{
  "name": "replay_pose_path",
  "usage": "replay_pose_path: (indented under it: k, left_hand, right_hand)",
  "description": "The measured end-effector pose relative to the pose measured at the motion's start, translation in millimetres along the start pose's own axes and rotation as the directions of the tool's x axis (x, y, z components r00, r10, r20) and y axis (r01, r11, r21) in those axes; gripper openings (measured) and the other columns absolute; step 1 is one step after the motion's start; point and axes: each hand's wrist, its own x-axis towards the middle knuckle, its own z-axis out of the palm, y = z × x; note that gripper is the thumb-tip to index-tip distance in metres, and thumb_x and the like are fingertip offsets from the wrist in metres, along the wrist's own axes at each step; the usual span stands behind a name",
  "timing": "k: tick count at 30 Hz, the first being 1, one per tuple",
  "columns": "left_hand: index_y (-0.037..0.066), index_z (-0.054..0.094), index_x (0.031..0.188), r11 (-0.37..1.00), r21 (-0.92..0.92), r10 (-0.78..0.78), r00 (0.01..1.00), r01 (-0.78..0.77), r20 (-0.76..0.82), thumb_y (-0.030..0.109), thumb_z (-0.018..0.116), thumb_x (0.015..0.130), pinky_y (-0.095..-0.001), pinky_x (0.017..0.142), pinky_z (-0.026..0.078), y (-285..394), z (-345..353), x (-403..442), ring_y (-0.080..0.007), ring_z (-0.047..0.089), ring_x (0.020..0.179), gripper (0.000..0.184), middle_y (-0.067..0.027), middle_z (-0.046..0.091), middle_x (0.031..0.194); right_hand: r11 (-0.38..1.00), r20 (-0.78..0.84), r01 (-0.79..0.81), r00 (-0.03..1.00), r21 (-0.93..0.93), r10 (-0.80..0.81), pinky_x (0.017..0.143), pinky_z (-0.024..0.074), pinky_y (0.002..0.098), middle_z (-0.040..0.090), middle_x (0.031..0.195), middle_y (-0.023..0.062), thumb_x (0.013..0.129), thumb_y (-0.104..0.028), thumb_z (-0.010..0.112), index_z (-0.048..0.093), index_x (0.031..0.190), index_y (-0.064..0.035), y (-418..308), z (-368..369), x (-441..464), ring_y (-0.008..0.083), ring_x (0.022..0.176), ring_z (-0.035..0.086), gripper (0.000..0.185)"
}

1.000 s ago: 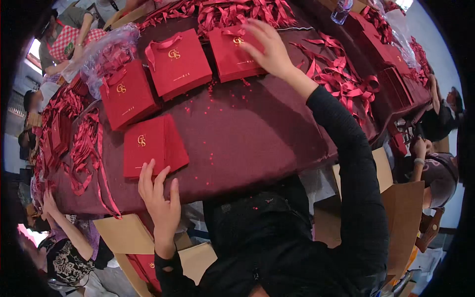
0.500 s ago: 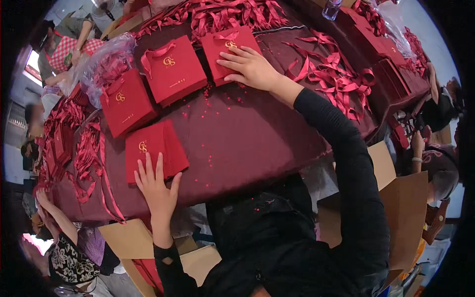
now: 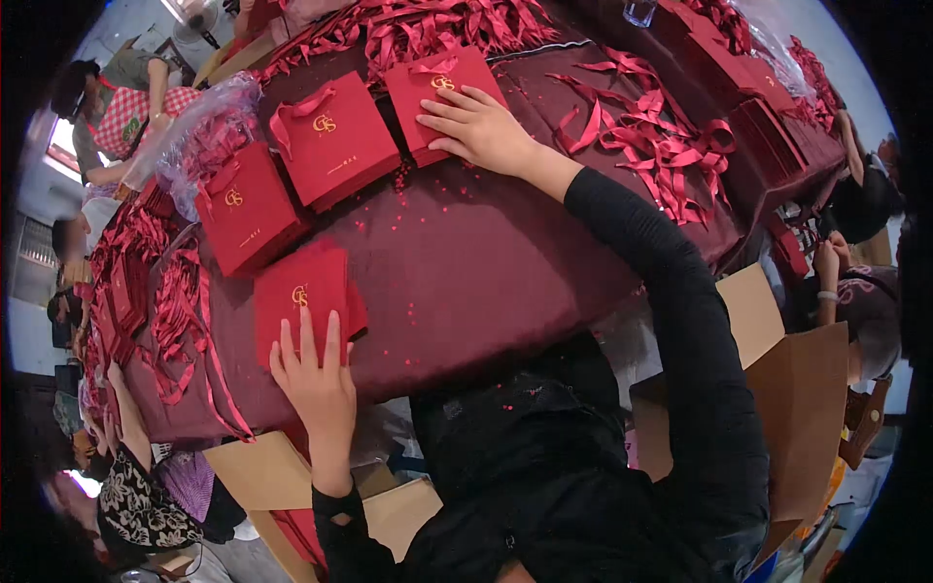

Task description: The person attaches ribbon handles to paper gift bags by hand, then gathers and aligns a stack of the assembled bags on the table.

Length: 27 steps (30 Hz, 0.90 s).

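My left hand (image 3: pixel 319 384) lies with fingers stretched over the lower part of a red paper bag (image 3: pixel 277 282) with gold lettering, near the table's front edge. More red bags show from under its right side. At the back, my right hand (image 3: pixel 486 133) rests flat, fingers spread, on a stack of red gift bags (image 3: pixel 413 97) with ribbon handles. Between the hands stand two more bag stacks, one in the middle (image 3: pixel 340 146) and one at the left (image 3: pixel 251 214), each with a ribbon handle lying on top.
Loose red ribbons (image 3: pixel 671 160) lie right of my right hand, and a ribbon heap (image 3: pixel 418 29) lies at the back. Tiny red scraps dot the tablecloth (image 3: pixel 486 262). Open cardboard boxes (image 3: pixel 792 418) stand below the edge. Co-workers (image 3: pixel 136 107) are around the table.
My left hand has shifted slightly right, and the top bag under it now sits squarer over the bags below. My right hand stays on the back stack; the view has tilted a little.
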Motion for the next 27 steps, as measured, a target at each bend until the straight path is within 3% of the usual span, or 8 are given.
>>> replay_pose_path:
  k: [6, 15, 17, 19, 20, 23, 25, 27]
  left_hand:
    - [0.004, 0.058, 0.128, 0.976, -0.058, 0.205, 0.973, -0.212, -0.110, 0.018, 0.062, 0.089, -0.0528, 0.106, 0.033, 57.6, -38.7, 9.2, -0.0359, 0.046, 0.130, 0.042, -0.0139, 0.052, 0.138]
    - [0.006, 0.058, 0.129, 0.897, -0.303, 0.350, 0.935, -0.321, 0.046, 0.032, 0.067, 0.085, -0.0538, 0.105, 0.034, 107.0, 2.8, 30.4, -0.0380, 0.048, 0.125, 0.052, -0.0149, 0.052, 0.137]
    - [0.004, 0.054, 0.133, 0.866, -0.411, 0.354, 0.930, -0.285, 0.101, 0.030, 0.070, 0.084, -0.0504, 0.107, 0.034, 107.6, -4.1, 38.8, -0.0380, 0.046, 0.127, 0.057, -0.0161, 0.048, 0.140]
    - [0.003, 0.052, 0.134, 0.713, -0.692, 0.232, 0.969, -0.111, 0.084, 0.029, 0.071, 0.085, -0.0457, 0.106, 0.036, 108.4, -10.3, 64.8, -0.0373, 0.048, 0.126, 0.058, -0.0179, 0.049, 0.139]
    - [-0.001, 0.049, 0.136, 0.676, -0.730, 0.167, 0.986, -0.096, 0.024, 0.033, 0.062, 0.092, -0.0432, 0.106, 0.038, 104.9, -4.1, 82.4, -0.0371, 0.047, 0.128, 0.057, -0.0219, 0.048, 0.139]
    - [-0.005, 0.041, 0.140, 0.236, -0.934, -0.084, 0.963, 0.268, 0.255, 0.022, 0.051, 0.098, -0.0386, 0.112, 0.031, 100.7, 41.5, 144.2, -0.0346, 0.040, 0.136, 0.051, -0.0255, 0.042, 0.144]
    - [-0.005, 0.033, 0.144, 0.271, -0.927, -0.138, 0.964, 0.258, 0.228, 0.023, 0.050, 0.098, -0.0386, 0.113, 0.030, 103.5, 46.9, 172.2, -0.0351, 0.037, 0.138, 0.056, -0.0251, 0.037, 0.148]
    - [-0.003, 0.024, 0.149, 0.229, -0.901, -0.235, 0.919, 0.368, 0.316, 0.019, 0.048, 0.100, -0.0344, 0.115, 0.024, 110.1, 64.8, 188.6, -0.0252, 0.030, 0.142, 0.059, -0.0210, 0.031, 0.153]
  right_hand:
    - [1.000, -0.008, 0.008, 1.000, 0.002, -0.008, 0.108, 0.0348, 0.0440, 0.056, 0.135, 0.0046, 0.095, -0.041, 0.053, 0.058, 0.129, -0.0151, -0.2, 3.8, -2.0, 0.0276, 0.128, 0.048, 0.043]
    - [1.000, -0.126, -0.006, 0.992, -0.011, 0.004, 0.105, 0.0392, 0.0423, 0.060, 0.130, 0.0044, 0.092, -0.032, 0.060, 0.061, 0.126, -0.0137, -4.1, 2.7, 2.9, 0.0267, 0.123, 0.053, 0.039]
    - [1.000, -0.131, -0.007, 0.991, -0.023, 0.004, 0.105, 0.0395, 0.0425, 0.060, 0.130, 0.0045, 0.091, -0.032, 0.060, 0.061, 0.126, -0.0136, -5.2, 4.7, 1.1, 0.0268, 0.123, 0.053, 0.039]
    - [1.000, -0.129, 0.014, 0.992, -0.019, -0.017, 0.104, 0.0404, 0.0430, 0.060, 0.129, 0.0055, 0.090, -0.034, 0.062, 0.061, 0.125, -0.0134, -5.5, 5.4, -1.1, 0.0275, 0.123, 0.053, 0.040]
    - [1.000, -0.126, 0.022, 0.992, -0.017, -0.024, 0.104, 0.0404, 0.0430, 0.060, 0.129, 0.0055, 0.090, -0.034, 0.062, 0.061, 0.125, -0.0134, -5.1, 5.4, -1.1, 0.0275, 0.123, 0.053, 0.040]
    - [1.000, -0.081, -0.011, 0.997, 0.024, 0.013, 0.106, 0.0383, 0.0443, 0.057, 0.132, 0.0088, 0.090, -0.039, 0.061, 0.059, 0.127, -0.0134, -6.6, 0.2, -1.7, 0.0296, 0.124, 0.052, 0.045]
    - [0.996, -0.048, -0.052, 0.997, 0.075, 0.056, 0.107, 0.0362, 0.0458, 0.051, 0.139, 0.0128, 0.088, -0.045, 0.062, 0.056, 0.130, -0.0116, -6.4, -13.0, -2.5, 0.0302, 0.129, 0.047, 0.054]
    - [0.995, -0.008, -0.081, 0.997, 0.057, 0.082, 0.109, 0.0343, 0.0473, 0.045, 0.143, 0.0158, 0.087, -0.047, 0.062, 0.053, 0.135, -0.0182, 1.9, -21.5, -7.8, 0.0365, 0.133, 0.041, 0.057]
